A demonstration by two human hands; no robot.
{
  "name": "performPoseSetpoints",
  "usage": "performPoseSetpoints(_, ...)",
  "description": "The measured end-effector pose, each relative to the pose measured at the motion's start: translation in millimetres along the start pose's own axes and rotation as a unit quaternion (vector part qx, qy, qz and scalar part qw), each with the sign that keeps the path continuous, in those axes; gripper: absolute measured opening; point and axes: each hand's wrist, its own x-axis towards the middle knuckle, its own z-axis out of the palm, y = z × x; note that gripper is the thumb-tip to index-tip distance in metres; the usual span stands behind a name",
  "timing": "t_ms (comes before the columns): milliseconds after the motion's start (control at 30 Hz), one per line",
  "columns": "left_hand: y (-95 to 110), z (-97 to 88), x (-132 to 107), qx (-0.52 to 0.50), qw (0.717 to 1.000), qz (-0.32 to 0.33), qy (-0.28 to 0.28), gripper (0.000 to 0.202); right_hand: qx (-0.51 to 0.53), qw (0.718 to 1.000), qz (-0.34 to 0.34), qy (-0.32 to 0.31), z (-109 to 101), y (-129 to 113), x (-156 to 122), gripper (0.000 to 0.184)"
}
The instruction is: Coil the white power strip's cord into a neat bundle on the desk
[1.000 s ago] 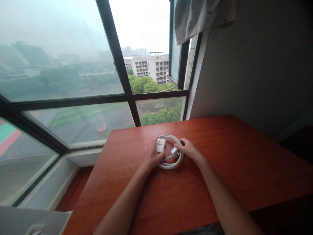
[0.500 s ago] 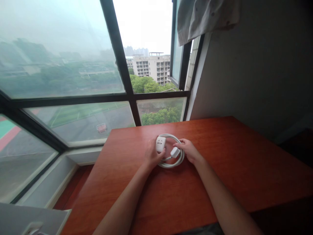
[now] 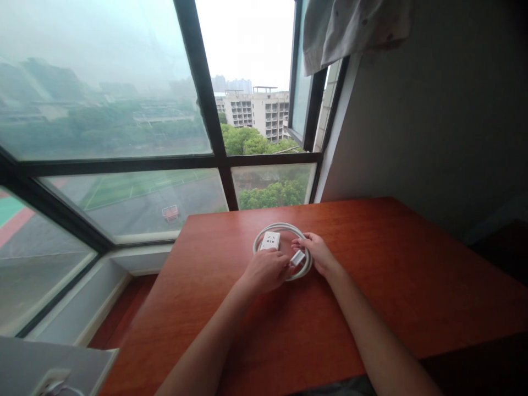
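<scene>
Two hands on coiled cord [image 3: 284, 226]: R hand [image 3: 317, 253] pinches plug [image 3: 297, 257], L hand [image 3: 266, 269] grip unclear

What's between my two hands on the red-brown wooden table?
In the head view, the small white plug of the coiled white extension cord lies between the left hand and right hand.

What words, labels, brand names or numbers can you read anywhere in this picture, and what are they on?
No text here can be read.
The white socket block shows only its slot holes and no legible marking.
The plug, pinched by the right hand, is too small to show any print.
The far buildings outside the window have no readable signs.
</scene>
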Motion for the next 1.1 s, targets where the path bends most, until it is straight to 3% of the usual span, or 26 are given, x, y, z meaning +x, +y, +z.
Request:
performPoseSetpoints(67,-4,-1.6,0,0.004,1.000,-0.006,0.030,0.021,-0.066,0.997,-0.025,0.009,-2,1,2,0.011)
performPoseSetpoints(133,-15,-3.1,-1,0.022,0.993,-0.062,0.102,0.019,-0.172,0.983,-0.062,0.020,-6,1,4,0.013)
performPoseSetpoints(233,-40,-4.3,-3,0.040,0.966,-0.179,0.183,0.024,-0.382,0.914,-0.130,0.044,-12,1,4,0.019)
performPoseSetpoints(333,-62,-1.7,-6,0.021,0.957,-0.245,0.153,0.027,-0.512,0.840,-0.170,0.052,-18,-1,4,0.021)
performPoseSetpoints(500,-69,6.1,-8,0.012,0.962,-0.244,0.119,0.022,-0.514,0.816,-0.251,0.087,-13,-11,-4,0.024)
performPoseSetpoints(600,-64,7.5,-9,0.023,0.964,-0.236,0.118,0.020,-0.512,0.801,-0.309,0.011,6,-19,-22,0.023)
performPoseSetpoints(700,-60,7.2,-9,0.043,0.965,-0.234,0.111,0.018,-0.570,0.745,-0.325,-0.116,30,-18,-44,0.022)
performPoseSetpoints(800,-59,7.5,-8,0.052,0.965,-0.229,0.116,0.021,-0.616,0.701,-0.312,-0.177,45,-13,-56,0.025)
performPoseSetpoints(833,-59,7.8,-8,0.049,0.965,-0.227,0.125,0.024,-0.615,0.700,-0.310,-0.189,46,-13,-57,0.022)
performPoseSetpoints(900,-60,9.0,-6,0.037,0.963,-0.221,0.151,0.028,-0.582,0.724,-0.308,-0.206,43,-17,-55,0.019)
performPoseSetpoints(1000,-62,11.4,-4,0.018,0.962,-0.204,0.183,0.029,-0.478,0.801,-0.309,-0.186,31,-28,-48,0.028)
performPoseSetpoints(1100,-66,13.8,-3,-0.008,0.961,-0.196,0.197,0.032,-0.347,0.886,-0.297,-0.079,13,-39,-39,0.036)
